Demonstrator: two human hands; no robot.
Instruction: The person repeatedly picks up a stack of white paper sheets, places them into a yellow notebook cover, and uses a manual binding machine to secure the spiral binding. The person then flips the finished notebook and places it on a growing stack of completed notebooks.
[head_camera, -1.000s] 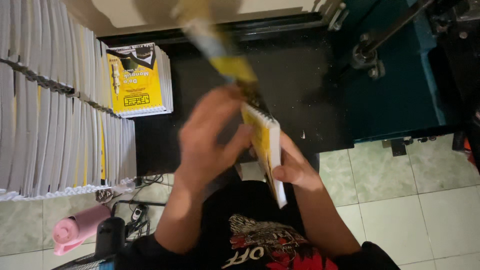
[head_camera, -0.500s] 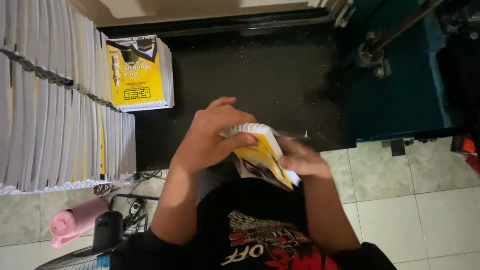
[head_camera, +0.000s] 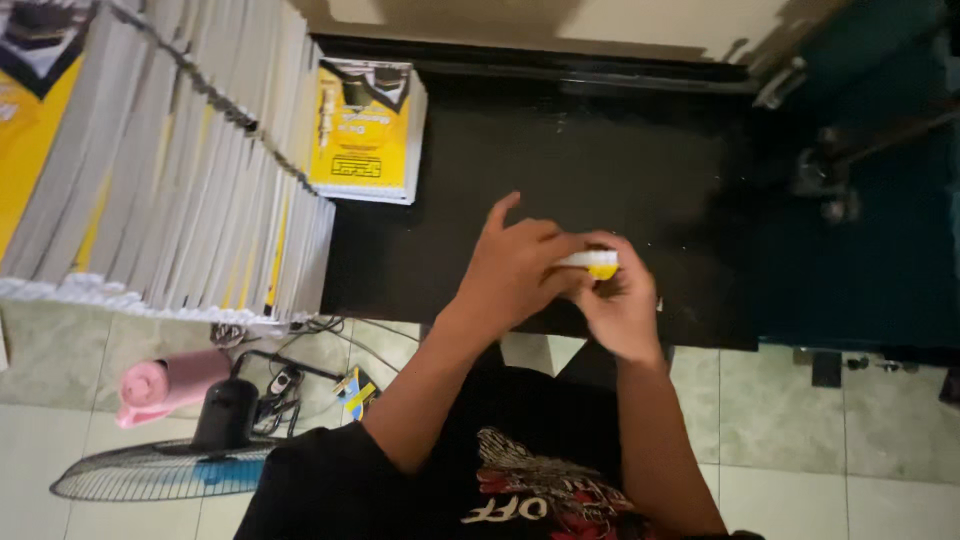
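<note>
Since half a second ago you have turned the yellow booklet (head_camera: 598, 264) nearly edge-on, so only a thin white and yellow strip shows between your hands. It sits over the near part of the black table (head_camera: 560, 180). Your left hand (head_camera: 520, 268) curls over it, fingers closed on its top; your right hand (head_camera: 622, 305) grips it from below. A booklet pile (head_camera: 365, 130) lies well apart, beside the tall stacks (head_camera: 160, 170).
</note>
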